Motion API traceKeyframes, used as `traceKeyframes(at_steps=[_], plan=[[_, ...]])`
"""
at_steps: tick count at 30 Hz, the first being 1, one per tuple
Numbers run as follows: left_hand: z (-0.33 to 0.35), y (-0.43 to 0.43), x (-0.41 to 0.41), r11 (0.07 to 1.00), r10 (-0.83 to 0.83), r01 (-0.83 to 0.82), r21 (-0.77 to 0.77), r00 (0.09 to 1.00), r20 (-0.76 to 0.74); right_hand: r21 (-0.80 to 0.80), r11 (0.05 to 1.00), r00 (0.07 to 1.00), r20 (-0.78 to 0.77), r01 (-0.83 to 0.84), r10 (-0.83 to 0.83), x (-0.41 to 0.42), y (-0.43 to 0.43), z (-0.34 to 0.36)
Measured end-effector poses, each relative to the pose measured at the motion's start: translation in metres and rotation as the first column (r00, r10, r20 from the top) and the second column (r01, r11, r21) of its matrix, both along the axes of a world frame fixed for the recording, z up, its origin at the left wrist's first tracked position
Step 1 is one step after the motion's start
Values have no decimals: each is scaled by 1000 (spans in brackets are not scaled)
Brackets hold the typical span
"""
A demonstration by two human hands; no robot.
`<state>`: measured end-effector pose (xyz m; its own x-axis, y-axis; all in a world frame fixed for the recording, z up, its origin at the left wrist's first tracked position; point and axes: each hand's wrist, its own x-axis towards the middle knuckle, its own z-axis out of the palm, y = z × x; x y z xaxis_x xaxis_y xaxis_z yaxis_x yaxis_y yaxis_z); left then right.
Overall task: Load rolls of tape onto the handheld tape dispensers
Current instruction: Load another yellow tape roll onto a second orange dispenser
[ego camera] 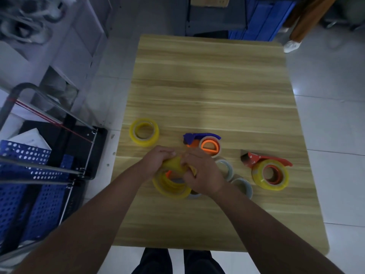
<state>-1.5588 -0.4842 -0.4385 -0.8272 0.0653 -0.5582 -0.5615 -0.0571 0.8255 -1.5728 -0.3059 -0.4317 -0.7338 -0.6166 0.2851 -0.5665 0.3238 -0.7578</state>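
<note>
writing: no brand or label legible on any roll or dispenser; the light is dim.
held yellow roll [171, 187]: near table [207, 80] edge, standing on its rim, under both hands; an orange piece [168, 173] shows inside its core.
left hand [158, 159]: fingers curled over the roll's upper left, clamped on yellow tape.
right hand [201, 173]: fingers curled onto the roll's top right, pinching the same tape.
loose yellow roll [144, 132]: flat, left, apart from the hands.
purple dispenser [201, 140]: carries a pale roll, just beyond the right hand.
red dispenser [266, 169]: carries a yellow roll, right.
two grey rolls [225, 168]: beside the right wrist.
blue crate [29, 175]: on a cart, left of the table.
</note>
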Motion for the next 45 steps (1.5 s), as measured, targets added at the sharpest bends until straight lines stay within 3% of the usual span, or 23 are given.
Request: traceKeyframes(at_steps=[4, 14, 20, 27, 35, 45], plan=[[-4, -2, 4, 999, 53, -53, -2, 998, 45, 19, 1000, 999, 47, -13, 12, 1, -2, -2], [14, 15, -1, 988, -124, 124, -97, 992, 3, -40, 999, 992, 128, -6, 11, -1, -7, 2], [13, 16, -1, 990, -59, 63, -127, 998, 34, -57, 993, 982, 166, 104, -93, 5, -3, -1], [14, 13, 5, 998, 56, -51, -39, 990, 132, -49, 987, 976, 161, 155, -146, 8, 1, 1], [22, 15, -1, 979, -104, 118, -167, 990, 91, -32, 995, 979, 184, 98, -91, 7, -5, -2], [21, 17, 8, 994, 51, -42, -103, 995, 89, -20, 958, 933, 233, 286, -274, 15, -8, -4]])
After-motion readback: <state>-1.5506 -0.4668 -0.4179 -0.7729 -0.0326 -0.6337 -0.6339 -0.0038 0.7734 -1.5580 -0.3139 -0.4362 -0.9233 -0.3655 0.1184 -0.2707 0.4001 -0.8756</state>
